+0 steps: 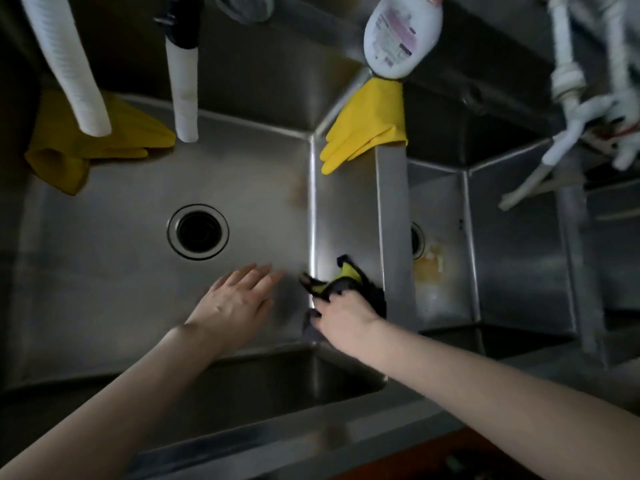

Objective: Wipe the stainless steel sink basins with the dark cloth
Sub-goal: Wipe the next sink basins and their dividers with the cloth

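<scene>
Cloth position: we grip the dark cloth [346,284] in our right hand [341,315], fingers curled round it, against the right wall of the left basin [104,271] near its front corner; our left hand [239,299] is spread flat, fingers straight, over the basin floor between the drain [198,232] and the cloth, holding nothing; a yellow glove [363,126] hangs over the divider [393,209]; the right basin [512,254] shows a yellowish stain [429,268] on its floor.
</scene>
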Demonstrator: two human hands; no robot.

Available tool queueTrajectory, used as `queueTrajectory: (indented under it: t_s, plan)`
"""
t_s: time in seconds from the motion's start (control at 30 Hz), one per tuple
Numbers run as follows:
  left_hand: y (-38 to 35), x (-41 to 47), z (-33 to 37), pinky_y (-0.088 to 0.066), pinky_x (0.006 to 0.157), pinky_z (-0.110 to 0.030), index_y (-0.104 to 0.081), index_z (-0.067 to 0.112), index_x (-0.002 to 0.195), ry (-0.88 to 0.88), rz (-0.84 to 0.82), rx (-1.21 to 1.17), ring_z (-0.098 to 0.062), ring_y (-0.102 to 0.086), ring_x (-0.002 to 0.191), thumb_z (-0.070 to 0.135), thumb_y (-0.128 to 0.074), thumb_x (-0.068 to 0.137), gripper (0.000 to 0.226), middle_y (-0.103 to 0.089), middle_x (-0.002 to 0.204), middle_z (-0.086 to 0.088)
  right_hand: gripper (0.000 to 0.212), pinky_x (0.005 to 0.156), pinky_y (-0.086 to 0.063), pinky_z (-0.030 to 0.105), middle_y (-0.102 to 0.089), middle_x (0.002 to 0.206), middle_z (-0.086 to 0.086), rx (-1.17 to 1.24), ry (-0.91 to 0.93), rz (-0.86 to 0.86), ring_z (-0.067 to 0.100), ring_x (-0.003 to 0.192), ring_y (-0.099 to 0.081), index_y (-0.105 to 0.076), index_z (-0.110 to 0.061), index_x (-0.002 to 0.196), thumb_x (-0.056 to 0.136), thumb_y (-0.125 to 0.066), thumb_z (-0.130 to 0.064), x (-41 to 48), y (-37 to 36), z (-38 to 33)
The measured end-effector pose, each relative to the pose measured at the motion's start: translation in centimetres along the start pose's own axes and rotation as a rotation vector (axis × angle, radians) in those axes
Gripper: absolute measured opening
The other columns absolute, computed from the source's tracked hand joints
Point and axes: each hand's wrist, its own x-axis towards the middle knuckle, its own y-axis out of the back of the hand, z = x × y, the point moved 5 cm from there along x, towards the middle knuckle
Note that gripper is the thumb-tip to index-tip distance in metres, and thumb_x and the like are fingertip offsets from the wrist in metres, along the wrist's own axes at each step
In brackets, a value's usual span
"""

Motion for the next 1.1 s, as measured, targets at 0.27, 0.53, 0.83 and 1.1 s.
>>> queueTrajectory:
  t_s: [0.27,0.53,0.83,1.1]
  plan:
    - [-2.4,3.1,0.5,-0.014,0.117,-0.034,-0.013,0.032,0.15,0.048,-0.039,-0.041,-0.016,-0.012,0.147,0.04,-0.019,0.099,0.053,-0.013,0.16,0.008,0.042,0.115,-0.004,0.054,-0.04,0.148,0.005,-0.199,0.019,-0.204,0.035,0.139,-0.023,-0.048,-0.021,0.138,0.098,-0.04,-0.034,3.1,-2.3,2.3]
    - [-1.2,3.3,-1.1,-0.025,0.113,-0.039,-0.024,0.033,0.149,0.079,0.073,-0.08,-0.022,-0.028,0.143,0.05,-0.002,0.077,0.077,-0.031,0.155,0.004,0.038,0.109,-0.024,0.057,-0.048,0.136,0.012,-0.158,-0.026,-0.022,0.037,0.124,-0.042,-0.054,-0.015,0.131,0.094,-0.051,-0.02,5.0,-0.9,4.8]
    - [-0.8,5.3,-0.4,-0.028,0.112,-0.04,-0.024,0.032,0.148,0.058,0.135,-0.05,-0.023,-0.03,0.142,0.048,-0.007,0.08,0.072,-0.035,0.153,0.002,0.036,0.106,-0.029,0.047,-0.052,0.133,0.008,-0.131,-0.281,0.226,0.032,0.125,-0.042,-0.057,-0.016,0.128,0.096,-0.042,-0.02,10.0,5.3,14.2]
    - [-0.9,5.9,0.1,-0.023,0.114,-0.041,-0.02,0.032,0.15,0.054,0.138,-0.066,-0.022,-0.023,0.145,0.05,-0.002,0.077,0.077,-0.029,0.155,0.002,0.039,0.108,-0.024,0.049,-0.05,0.137,0.006,-0.14,-0.399,0.19,0.03,0.129,-0.039,-0.055,-0.02,0.132,0.099,-0.035,-0.023,14.2,5.6,16.0]
